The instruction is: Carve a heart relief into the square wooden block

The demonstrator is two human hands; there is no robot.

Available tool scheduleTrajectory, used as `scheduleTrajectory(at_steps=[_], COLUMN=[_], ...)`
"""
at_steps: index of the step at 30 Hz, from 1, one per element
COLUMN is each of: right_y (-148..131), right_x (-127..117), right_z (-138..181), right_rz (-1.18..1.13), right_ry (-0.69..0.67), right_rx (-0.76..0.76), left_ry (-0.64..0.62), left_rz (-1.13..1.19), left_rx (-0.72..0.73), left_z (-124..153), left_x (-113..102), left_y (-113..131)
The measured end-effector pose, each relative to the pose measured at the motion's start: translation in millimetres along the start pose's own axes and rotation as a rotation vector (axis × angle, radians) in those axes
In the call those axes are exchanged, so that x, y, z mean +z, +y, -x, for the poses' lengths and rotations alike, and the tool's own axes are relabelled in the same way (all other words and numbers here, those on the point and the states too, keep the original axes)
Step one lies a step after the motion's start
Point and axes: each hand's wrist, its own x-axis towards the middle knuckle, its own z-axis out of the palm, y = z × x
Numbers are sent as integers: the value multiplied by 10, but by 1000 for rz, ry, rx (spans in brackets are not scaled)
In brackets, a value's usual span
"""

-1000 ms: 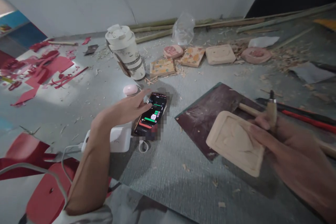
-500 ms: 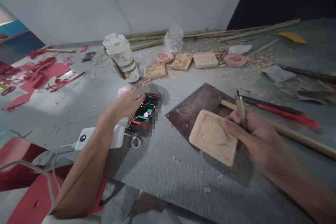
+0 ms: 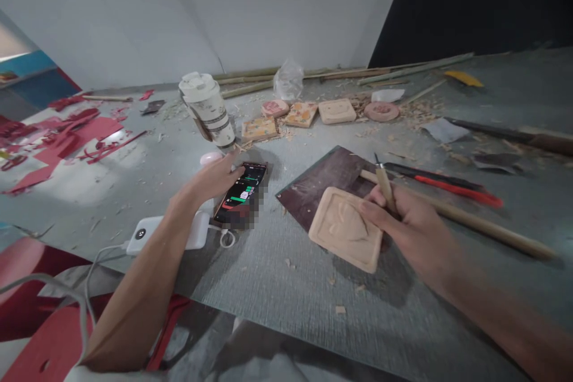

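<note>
Phone (image 3: 242, 194) screen partly blurred — left hand (image 3: 215, 179) touching

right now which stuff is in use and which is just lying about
In use: left hand on phone; right hand holding chisel and carved block.
Lying about: cup, power bank, red paper scraps, painted blocks, bamboo stick.

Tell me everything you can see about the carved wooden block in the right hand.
The carved wooden block is a pale, squarish slab with rounded corners, a raised rim and a leaf-like relief cut in its face. It tilts over the edge of a dark mat on the grey table. The right hand grips its right edge while also holding a wooden-handled carving tool.
</note>
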Motion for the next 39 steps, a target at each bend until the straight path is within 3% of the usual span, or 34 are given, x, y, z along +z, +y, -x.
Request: scheduleTrajectory(at_steps=[13,16,19,21,22,25,28,31,33,37,39], right_y=[-25,-25,-61,-120,-159,-282,-369,-384,-363,-308,-298], right_x=[-9,-14,-1,21,36,94,158,180,140,-59,-161], right_z=[7,1,-1,-4,-7,-20,-34,-50,-61,-68,-55], right_rz=[42,-8,-159,-248,-264,-252,-218,-157,-62,250,403], right_ry=[15,11,-26,-47,-64,-99,-165,-186,-105,148,175], right_rx=[-68,-81,-74,-92,-103,-141,-177,-219,-326,-584,-623], left_ry=[42,124,170,102,-16,-529,-703,-790,-794,-653,-579], left_rz=[29,42,144,455,634,1369,1596,1782,1923,2048,2005], left_rx=[14,-11,72,189,221,259,305,319,277,188,158], left_z=[44,193,436,596,660,760,752,715,698,700,720], left_x=[-33,-156,-241,-215,-173,31,251,406,459,432,368], left_y=[17,181,489,740,868,1215,1426,1481,1471,1451,1456])
